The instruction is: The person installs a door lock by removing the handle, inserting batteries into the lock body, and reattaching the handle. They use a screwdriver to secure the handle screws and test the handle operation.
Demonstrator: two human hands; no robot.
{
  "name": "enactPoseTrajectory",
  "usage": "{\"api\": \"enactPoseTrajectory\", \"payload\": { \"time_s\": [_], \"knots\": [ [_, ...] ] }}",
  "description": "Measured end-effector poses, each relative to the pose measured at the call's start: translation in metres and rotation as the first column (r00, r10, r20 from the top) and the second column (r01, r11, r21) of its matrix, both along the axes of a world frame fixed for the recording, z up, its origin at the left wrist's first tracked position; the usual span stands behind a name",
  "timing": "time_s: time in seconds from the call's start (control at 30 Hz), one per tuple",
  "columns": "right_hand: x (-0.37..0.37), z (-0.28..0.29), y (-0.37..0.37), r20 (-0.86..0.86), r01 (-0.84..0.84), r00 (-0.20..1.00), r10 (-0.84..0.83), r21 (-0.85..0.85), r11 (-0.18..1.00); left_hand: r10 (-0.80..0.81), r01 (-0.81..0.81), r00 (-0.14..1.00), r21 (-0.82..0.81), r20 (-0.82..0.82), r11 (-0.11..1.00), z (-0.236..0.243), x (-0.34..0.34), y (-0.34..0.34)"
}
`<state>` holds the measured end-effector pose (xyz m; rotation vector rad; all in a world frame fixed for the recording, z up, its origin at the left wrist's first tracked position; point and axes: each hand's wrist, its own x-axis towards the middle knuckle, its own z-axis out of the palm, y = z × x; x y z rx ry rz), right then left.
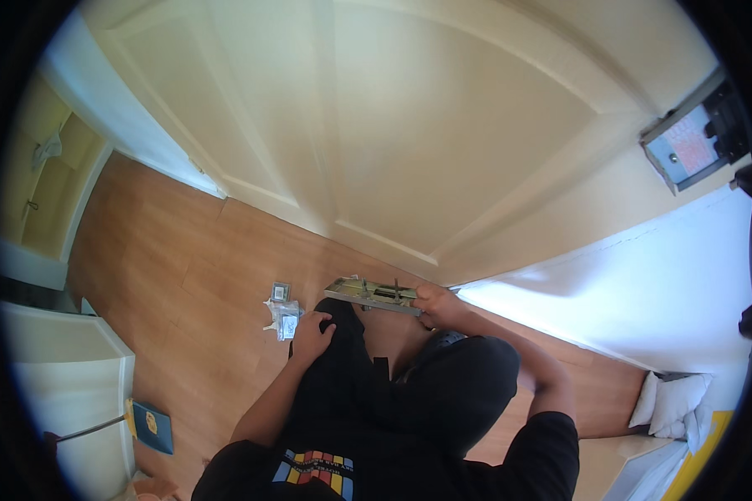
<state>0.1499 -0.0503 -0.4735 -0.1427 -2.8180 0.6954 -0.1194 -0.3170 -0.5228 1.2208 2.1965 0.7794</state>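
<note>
I hold a long metal plate (368, 292), with posts and a slot on it, in my right hand (434, 302), which is closed round its right end; its left end is over my left knee. My left hand (313, 332) rests on that knee, holding nothing, its fingers loosely bent. On the wooden floor just left of it lie clear small bags with parts (287, 321) and a small packet (280, 291).
A cream panelled door (401, 125) stands before me, with a metal fitting (689, 150) mounted at right. At left are open cabinetry (58, 192) and a teal booklet (154, 430) on the floor (175, 267). Pillows (677, 401) lie at lower right, beside the white wall (610, 292).
</note>
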Motion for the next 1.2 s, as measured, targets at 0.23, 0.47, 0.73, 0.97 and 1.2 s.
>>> {"api": "enactPoseTrajectory", "payload": {
  "time_s": [0.23,0.47,0.73,0.97,1.2],
  "knots": [
    [-0.005,0.191,-0.003,0.035,0.017,0.999,-0.010,-0.218,0.976,0.063,-0.088,0.996,0.473,0.069,0.877,0.115,0.051,0.033],
    [0.029,0.318,-0.056,-0.230,0.287,0.893,-0.388,-0.374,0.882,-0.019,-0.296,0.918,0.719,0.395,0.629,0.261,0.069,0.109],
    [0.048,0.343,-0.091,-0.721,0.336,0.390,-0.573,-0.468,0.817,0.011,0.411,0.904,0.875,-0.428,0.257,0.456,0.069,0.139],
    [-0.006,0.366,-0.046,-0.711,0.222,-0.113,-0.694,-0.699,0.680,0.202,0.797,0.602,0.597,-0.772,-0.095,0.569,0.084,0.191],
    [-0.027,0.381,-0.019,-0.595,0.146,0.002,-0.803,-0.795,0.589,0.264,0.880,0.446,0.473,-0.856,0.050,0.615,0.093,0.216]
  ]
}}
